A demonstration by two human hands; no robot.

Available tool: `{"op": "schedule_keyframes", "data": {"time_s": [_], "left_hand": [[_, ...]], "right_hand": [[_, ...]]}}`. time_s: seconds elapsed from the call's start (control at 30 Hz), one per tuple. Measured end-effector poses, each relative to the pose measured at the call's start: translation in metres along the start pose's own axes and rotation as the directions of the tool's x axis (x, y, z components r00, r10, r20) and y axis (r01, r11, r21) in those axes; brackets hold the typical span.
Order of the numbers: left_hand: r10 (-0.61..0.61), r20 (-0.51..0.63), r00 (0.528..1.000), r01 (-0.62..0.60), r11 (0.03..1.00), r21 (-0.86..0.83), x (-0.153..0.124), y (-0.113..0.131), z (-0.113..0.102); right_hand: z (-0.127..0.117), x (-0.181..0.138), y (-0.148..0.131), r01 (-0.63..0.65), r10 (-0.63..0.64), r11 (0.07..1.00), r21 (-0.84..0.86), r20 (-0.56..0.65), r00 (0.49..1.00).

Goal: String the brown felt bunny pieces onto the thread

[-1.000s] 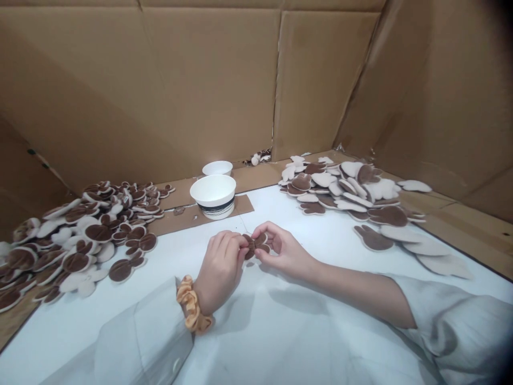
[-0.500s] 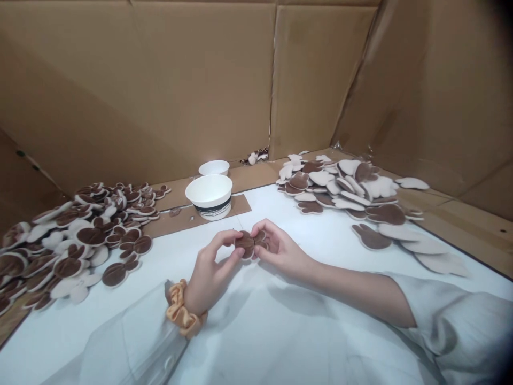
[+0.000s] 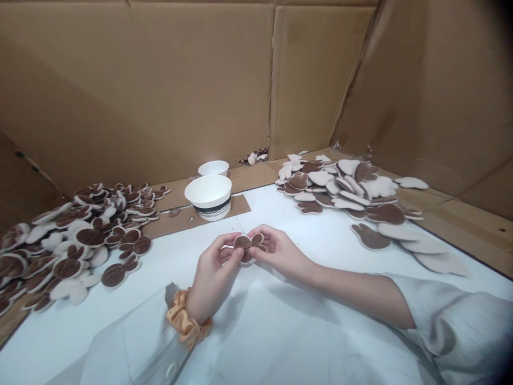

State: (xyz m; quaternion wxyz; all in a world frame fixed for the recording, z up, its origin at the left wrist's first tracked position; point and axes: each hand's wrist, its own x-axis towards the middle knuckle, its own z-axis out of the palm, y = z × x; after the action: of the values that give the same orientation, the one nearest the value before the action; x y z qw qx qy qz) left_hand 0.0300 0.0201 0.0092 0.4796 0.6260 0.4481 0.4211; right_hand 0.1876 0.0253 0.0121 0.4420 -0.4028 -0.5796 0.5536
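Observation:
A small brown-and-cream plush piece [image 3: 247, 246] shaped like a bunny head is held over the white table [image 3: 288, 331] between both hands. My left hand [image 3: 212, 272] pinches its left side, fingers curled. My right hand [image 3: 278, 251] grips its right side by the ears. An orange scrunchie [image 3: 185, 321] sits on my left wrist.
A heap of brown-faced plush pieces [image 3: 80, 235] lies at the left. Another heap of larger cream and brown pieces [image 3: 344, 187] lies at the right. Two white paper bowls [image 3: 209, 195] stand on cardboard behind the hands. Cardboard walls [image 3: 160, 96] enclose the table.
The plush piece has been turned between the fingers, and its cream rim now shows. Both hands stay in the same place.

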Motion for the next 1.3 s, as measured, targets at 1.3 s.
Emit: {"op": "schedule_keyframes", "data": {"time_s": [1.3], "left_hand": [[0.044, -0.186, 0.982, -0.045, 0.999, 0.000, -0.0023, 0.0003, -0.0013]], "right_hand": [[-0.0030, -0.0021, 0.0024, 0.125, -0.125, 0.992, -0.009, 0.005, 0.992]]}}
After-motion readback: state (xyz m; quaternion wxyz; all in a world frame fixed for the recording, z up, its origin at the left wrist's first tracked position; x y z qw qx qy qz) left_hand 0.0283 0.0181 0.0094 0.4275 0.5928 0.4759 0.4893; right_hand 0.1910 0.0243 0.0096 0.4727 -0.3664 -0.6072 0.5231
